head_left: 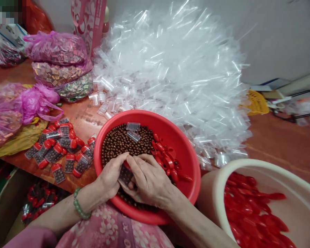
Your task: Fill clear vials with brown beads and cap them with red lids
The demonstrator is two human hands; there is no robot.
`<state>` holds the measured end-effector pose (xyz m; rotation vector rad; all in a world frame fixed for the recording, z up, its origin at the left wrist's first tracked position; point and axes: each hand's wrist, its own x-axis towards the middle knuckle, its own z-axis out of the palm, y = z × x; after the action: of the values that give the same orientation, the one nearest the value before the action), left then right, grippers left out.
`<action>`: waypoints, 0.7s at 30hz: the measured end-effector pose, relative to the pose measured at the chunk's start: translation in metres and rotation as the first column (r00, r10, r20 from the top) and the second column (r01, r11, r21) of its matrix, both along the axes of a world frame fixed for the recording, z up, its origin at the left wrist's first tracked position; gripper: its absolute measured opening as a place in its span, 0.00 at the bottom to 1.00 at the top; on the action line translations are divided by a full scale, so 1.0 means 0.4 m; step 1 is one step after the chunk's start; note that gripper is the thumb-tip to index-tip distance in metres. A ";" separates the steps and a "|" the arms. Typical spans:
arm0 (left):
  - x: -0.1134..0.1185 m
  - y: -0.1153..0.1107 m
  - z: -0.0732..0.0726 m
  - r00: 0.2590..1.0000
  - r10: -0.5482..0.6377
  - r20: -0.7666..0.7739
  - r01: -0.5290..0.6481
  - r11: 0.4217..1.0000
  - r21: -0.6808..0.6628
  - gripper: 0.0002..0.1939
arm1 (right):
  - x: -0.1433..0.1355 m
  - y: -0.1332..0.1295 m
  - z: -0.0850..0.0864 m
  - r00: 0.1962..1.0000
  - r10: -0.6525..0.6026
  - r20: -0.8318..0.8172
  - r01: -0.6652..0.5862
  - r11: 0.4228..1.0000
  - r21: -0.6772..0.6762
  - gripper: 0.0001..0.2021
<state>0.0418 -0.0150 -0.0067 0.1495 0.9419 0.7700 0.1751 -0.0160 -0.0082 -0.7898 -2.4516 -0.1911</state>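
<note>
My left hand (pixel 111 175) and my right hand (pixel 151 181) are closed together around a small clear plastic container (pixel 125 175) filled with dark brown balls. Part of a red cap shows at its top, under my fingers; how far it is seated is hidden. Both hands are over a red basin (pixel 193 165) on my lap side of the table. Brown balls (pixel 119 141) fill the basin's left half, and two clear containers (pixel 133 126) lie on them. Loose red caps (pixel 165 156) sit along the basin's right side.
A tall heap of clear containers (pixel 170 65) covers the table behind the basin. Capped, filled containers (pixel 58 148) are piled at left. Pink bags (pixel 59 48) stand beyond them. At right is a cream tub (pixel 218 182) with red caps. Below left, a box (pixel 5 210) holds more containers.
</note>
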 end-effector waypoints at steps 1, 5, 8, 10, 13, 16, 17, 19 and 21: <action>0.002 -0.006 0.001 1.000 0.015 -0.018 -0.015 1.000 0.014 0.13 | -0.002 -0.005 0.004 1.000 0.009 0.007 -0.009 1.000 0.005 0.34; -0.013 -0.010 0.018 0.998 0.044 -0.038 -0.042 0.997 0.061 0.10 | -0.004 -0.003 0.058 0.997 0.018 0.080 -0.009 0.994 -0.107 0.29; -0.070 -0.005 0.049 0.995 -0.060 -0.075 0.075 0.975 0.210 0.20 | 0.017 0.059 0.102 0.985 0.154 0.074 -0.109 0.898 -0.425 0.30; -0.135 -0.014 0.070 0.972 -0.114 -0.205 0.188 0.902 0.388 0.26 | 0.037 0.131 0.101 0.991 0.123 0.048 -0.074 0.819 -0.569 0.29; -0.268 -0.067 0.079 0.838 -0.200 -0.507 0.438 0.802 0.407 0.25 | 0.052 0.245 0.050 0.948 -0.226 0.223 0.311 0.799 -0.515 0.17; -0.426 -0.171 0.047 0.556 -0.239 -0.796 0.608 0.770 0.194 0.21 | 0.043 0.313 -0.011 0.834 -0.330 0.442 0.517 0.747 -0.418 0.15; -0.480 -0.210 0.030 0.456 -0.194 -0.869 0.606 0.782 0.143 0.22 | 0.037 0.322 -0.025 0.807 -0.329 0.491 0.540 0.747 -0.387 0.14; -0.582 -0.282 -0.003 0.314 -0.141 -0.939 0.637 0.765 0.099 0.23 | 0.029 0.327 -0.041 0.777 -0.312 0.547 0.546 0.767 -0.337 0.13; -0.665 -0.335 -0.033 0.185 -0.118 -0.976 0.684 0.729 0.042 0.19 | 0.026 0.326 -0.046 0.773 -0.293 0.562 0.526 0.792 -0.311 0.14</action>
<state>-0.2240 -0.1492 -0.0198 1.4551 1.7158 0.2682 0.1856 0.1145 -0.0268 -1.6975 -2.7885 0.0364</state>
